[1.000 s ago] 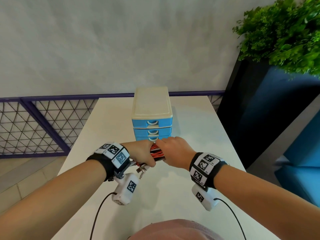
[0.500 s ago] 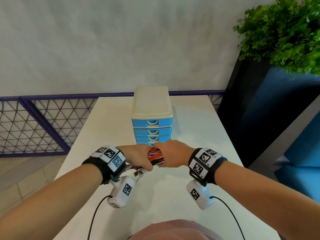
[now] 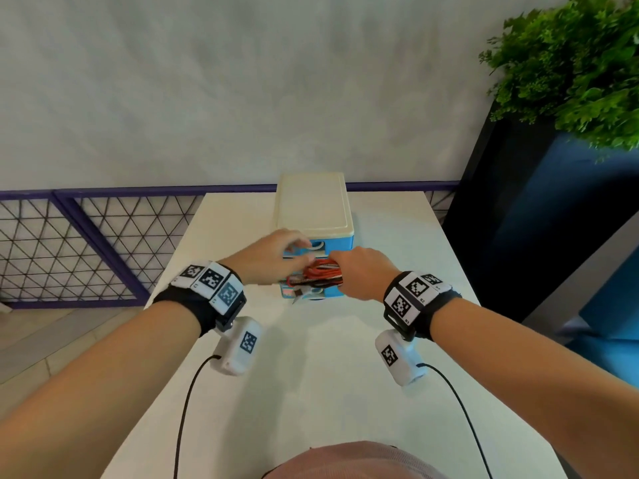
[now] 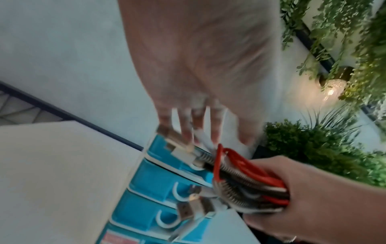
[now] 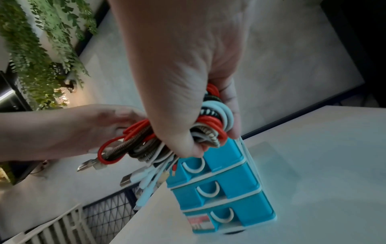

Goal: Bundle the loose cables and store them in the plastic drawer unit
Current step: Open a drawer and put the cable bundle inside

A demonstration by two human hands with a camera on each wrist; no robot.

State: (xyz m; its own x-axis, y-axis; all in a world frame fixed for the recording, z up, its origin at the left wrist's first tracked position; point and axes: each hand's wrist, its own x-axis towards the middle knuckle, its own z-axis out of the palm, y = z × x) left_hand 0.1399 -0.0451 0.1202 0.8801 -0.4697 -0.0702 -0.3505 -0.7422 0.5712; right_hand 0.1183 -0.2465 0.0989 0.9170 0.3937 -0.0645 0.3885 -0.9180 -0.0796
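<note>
The drawer unit (image 3: 313,205) has a cream top and several blue drawers with white handles, and stands at mid-table. My right hand (image 3: 345,271) grips a coiled bundle of red, white and braided cables (image 3: 321,273) just in front of the drawers. Loose plug ends hang from the bundle (image 5: 211,125) toward the left. My left hand (image 3: 301,250) reaches over the bundle with fingers extended at the top drawer's handle (image 3: 316,246). Whether it touches the handle is unclear. In the left wrist view the left fingers (image 4: 198,128) are blurred and point at the unit (image 4: 150,178).
The white table (image 3: 311,375) ends in a back edge behind the unit. A purple railing with wire mesh (image 3: 86,243) runs at left and behind. A dark planter (image 3: 518,219) with a green plant (image 3: 570,63) stands close to the table's right side.
My left hand let go of the bundle and rose forward to the top drawer. My right hand carried the bundle forward, up against the drawer fronts.
</note>
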